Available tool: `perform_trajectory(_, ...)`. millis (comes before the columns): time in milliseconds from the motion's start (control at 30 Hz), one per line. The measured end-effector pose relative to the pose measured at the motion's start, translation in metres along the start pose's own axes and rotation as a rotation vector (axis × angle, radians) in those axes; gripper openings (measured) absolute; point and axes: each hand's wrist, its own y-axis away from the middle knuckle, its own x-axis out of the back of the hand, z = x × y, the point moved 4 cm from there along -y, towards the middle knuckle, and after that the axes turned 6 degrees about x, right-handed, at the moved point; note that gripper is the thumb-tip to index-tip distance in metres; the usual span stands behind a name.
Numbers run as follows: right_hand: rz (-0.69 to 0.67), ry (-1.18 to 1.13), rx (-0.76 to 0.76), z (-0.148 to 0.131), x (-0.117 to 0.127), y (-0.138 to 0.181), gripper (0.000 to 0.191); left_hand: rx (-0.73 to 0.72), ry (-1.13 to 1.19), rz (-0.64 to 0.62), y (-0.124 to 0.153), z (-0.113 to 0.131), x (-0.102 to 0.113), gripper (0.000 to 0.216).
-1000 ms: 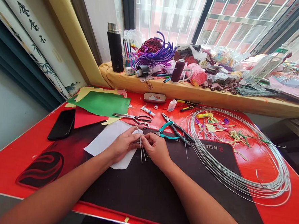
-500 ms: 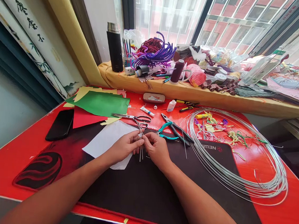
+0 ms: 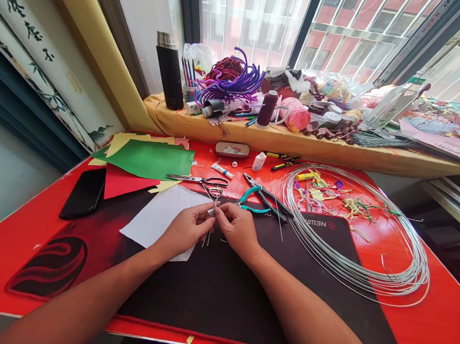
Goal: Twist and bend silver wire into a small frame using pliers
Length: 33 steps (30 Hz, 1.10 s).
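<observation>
My left hand (image 3: 185,228) and my right hand (image 3: 237,227) meet over the black desk mat (image 3: 223,286), fingertips pinched together. Between them they hold a few short, thin pieces of metal wire (image 3: 210,228), which stand roughly upright and reach down to the mat. A white sheet of paper (image 3: 161,214) lies under my left hand. Teal-handled pliers (image 3: 257,197) lie just behind my right hand, and scissors (image 3: 202,180) lie behind the wires.
A big coil of silver wire (image 3: 358,237) fills the right of the red table (image 3: 438,330). Green, red and yellow paper (image 3: 148,159) and a black phone (image 3: 83,193) lie at the left. The windowsill holds a black flask (image 3: 168,72), thread spools and craft clutter.
The wire pieces have swung from a slant toward upright and sit closer between my fingertips. Everything in view has drifted left as my head moved; both hands stay together.
</observation>
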Motion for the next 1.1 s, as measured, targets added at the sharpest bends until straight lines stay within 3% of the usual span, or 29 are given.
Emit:
perform_trajectory(233, 0.001, 0.071, 0.041, -0.001, 0.003, -0.001, 0.025, 0.088, 0.129, -0.072, 0.003, 0.003, -0.004, 0.076)
perform_trajectory(1100, -0.082, 0.350, 0.096, -0.003, 0.008, -0.004, 0.023, 0.038, -0.121, -0.065, 0.012, 0.005, -0.012, 0.063)
